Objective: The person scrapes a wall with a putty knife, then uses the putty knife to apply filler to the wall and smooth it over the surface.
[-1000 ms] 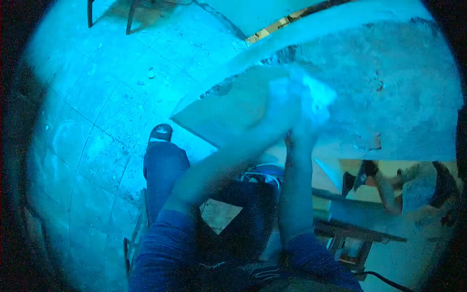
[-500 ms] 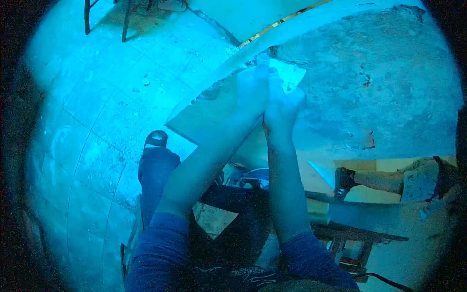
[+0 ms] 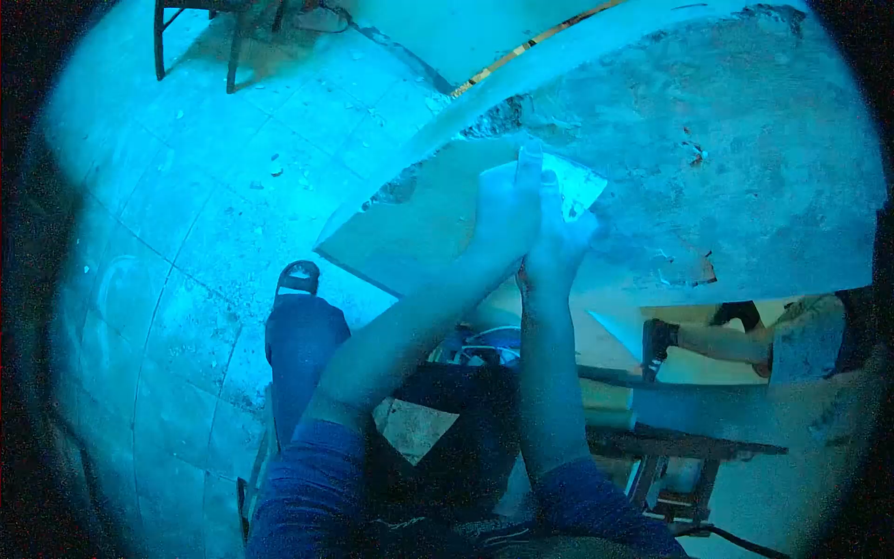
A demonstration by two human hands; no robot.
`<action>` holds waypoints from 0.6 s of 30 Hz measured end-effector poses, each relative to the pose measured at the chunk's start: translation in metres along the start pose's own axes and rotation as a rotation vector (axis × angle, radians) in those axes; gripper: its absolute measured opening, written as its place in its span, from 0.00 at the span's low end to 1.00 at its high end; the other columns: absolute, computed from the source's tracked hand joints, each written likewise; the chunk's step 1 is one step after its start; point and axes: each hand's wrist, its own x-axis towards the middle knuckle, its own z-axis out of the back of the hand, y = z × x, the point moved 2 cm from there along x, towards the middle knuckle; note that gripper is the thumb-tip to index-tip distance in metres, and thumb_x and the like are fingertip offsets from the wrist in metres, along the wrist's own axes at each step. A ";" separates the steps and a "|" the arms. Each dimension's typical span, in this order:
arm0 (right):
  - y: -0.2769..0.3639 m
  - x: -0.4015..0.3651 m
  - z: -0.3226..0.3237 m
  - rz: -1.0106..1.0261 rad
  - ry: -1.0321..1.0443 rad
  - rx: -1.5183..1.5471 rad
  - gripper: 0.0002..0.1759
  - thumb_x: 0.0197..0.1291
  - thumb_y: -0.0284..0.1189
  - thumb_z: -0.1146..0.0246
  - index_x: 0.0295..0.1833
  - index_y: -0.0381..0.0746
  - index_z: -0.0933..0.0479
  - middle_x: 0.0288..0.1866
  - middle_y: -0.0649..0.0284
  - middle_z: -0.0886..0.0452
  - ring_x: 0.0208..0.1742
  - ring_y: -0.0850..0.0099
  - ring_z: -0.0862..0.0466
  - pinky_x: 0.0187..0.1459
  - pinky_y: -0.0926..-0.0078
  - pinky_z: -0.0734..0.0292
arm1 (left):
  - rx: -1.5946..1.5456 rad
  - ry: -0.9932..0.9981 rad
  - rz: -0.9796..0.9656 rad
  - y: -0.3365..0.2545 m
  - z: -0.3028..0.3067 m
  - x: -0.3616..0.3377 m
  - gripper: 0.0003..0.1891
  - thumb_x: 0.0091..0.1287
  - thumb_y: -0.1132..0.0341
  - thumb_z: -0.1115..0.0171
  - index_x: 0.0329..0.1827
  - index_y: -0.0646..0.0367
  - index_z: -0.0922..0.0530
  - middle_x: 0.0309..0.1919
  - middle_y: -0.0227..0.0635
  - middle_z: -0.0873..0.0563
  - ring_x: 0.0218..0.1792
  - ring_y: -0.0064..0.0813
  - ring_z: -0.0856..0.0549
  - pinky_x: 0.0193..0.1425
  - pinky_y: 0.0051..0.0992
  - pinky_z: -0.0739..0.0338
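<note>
A pale, flat, angular piece with dark marks is held out over the table's left part. Its kind cannot be made out. My left hand closes on its near left side, a digit lying along its top. Pressed beside it, my right hand is closed on the piece's lower edge. The two wrists nearly touch, and most of the fingers are hidden or blurred. Below them lies the worn table top, with a smooth darker board-like section at its left corner.
Tiled floor with scattered crumbs stretches to the left. Dark chair legs stand at the upper left. Another person's leg shows beyond the table's right edge. A small wooden stool or frame stands at the lower right.
Both hands and the pale piece have come down and slightly right, nearer to my body. The hold looks the same. A second dark shape now shows by the other person's leg.
</note>
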 end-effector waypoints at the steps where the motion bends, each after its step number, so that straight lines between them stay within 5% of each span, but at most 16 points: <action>1: -0.003 0.005 -0.006 0.011 0.009 0.016 0.11 0.58 0.30 0.41 0.34 0.30 0.23 0.30 0.63 0.20 0.29 0.79 0.23 0.29 0.78 0.29 | 0.004 -0.005 -0.020 0.007 0.005 0.010 0.26 0.69 0.49 0.56 0.26 0.64 0.23 0.20 0.39 0.21 0.22 0.31 0.21 0.28 0.31 0.28; 3: -0.017 0.018 -0.017 0.118 0.127 -0.029 0.12 0.59 0.30 0.42 0.34 0.30 0.23 0.29 0.65 0.21 0.29 0.80 0.24 0.29 0.79 0.30 | 0.373 -0.122 -0.679 0.023 0.017 0.026 0.27 0.68 0.51 0.55 0.22 0.67 0.26 0.19 0.40 0.22 0.20 0.30 0.23 0.25 0.35 0.31; 4: -0.010 0.012 -0.018 0.105 0.118 -0.039 0.12 0.59 0.30 0.42 0.34 0.30 0.23 0.29 0.65 0.21 0.29 0.80 0.24 0.29 0.79 0.30 | 0.373 -0.112 -0.663 0.012 0.020 0.019 0.27 0.68 0.51 0.55 0.22 0.67 0.26 0.19 0.40 0.22 0.20 0.30 0.23 0.25 0.35 0.31; 6: 0.009 0.006 -0.028 0.147 0.184 -0.027 0.12 0.59 0.30 0.42 0.35 0.30 0.24 0.29 0.66 0.21 0.30 0.81 0.24 0.29 0.79 0.29 | 0.007 0.022 -0.071 -0.004 0.024 0.021 0.25 0.68 0.52 0.54 0.23 0.67 0.25 0.18 0.40 0.21 0.20 0.31 0.23 0.26 0.35 0.30; 9: -0.016 0.003 0.013 0.057 0.106 -0.051 0.10 0.62 0.29 0.46 0.43 0.33 0.28 0.36 0.63 0.22 0.34 0.78 0.22 0.32 0.79 0.27 | 0.119 0.038 -0.290 0.013 -0.001 0.004 0.25 0.67 0.52 0.54 0.22 0.66 0.25 0.17 0.39 0.22 0.20 0.29 0.23 0.25 0.34 0.30; 12: -0.016 -0.013 0.039 -0.046 0.001 0.105 0.09 0.62 0.27 0.47 0.44 0.33 0.28 0.36 0.63 0.23 0.33 0.78 0.23 0.32 0.79 0.27 | 0.000 0.139 -0.091 0.005 -0.018 -0.026 0.25 0.68 0.53 0.54 0.21 0.66 0.26 0.16 0.39 0.22 0.20 0.27 0.24 0.24 0.33 0.31; 18: 0.002 -0.025 0.064 -0.009 0.071 0.275 0.11 0.60 0.29 0.43 0.41 0.31 0.27 0.30 0.65 0.23 0.29 0.78 0.24 0.30 0.79 0.29 | -0.014 0.306 -0.123 0.007 -0.029 -0.045 0.24 0.68 0.55 0.54 0.21 0.66 0.27 0.16 0.35 0.23 0.20 0.21 0.26 0.23 0.29 0.32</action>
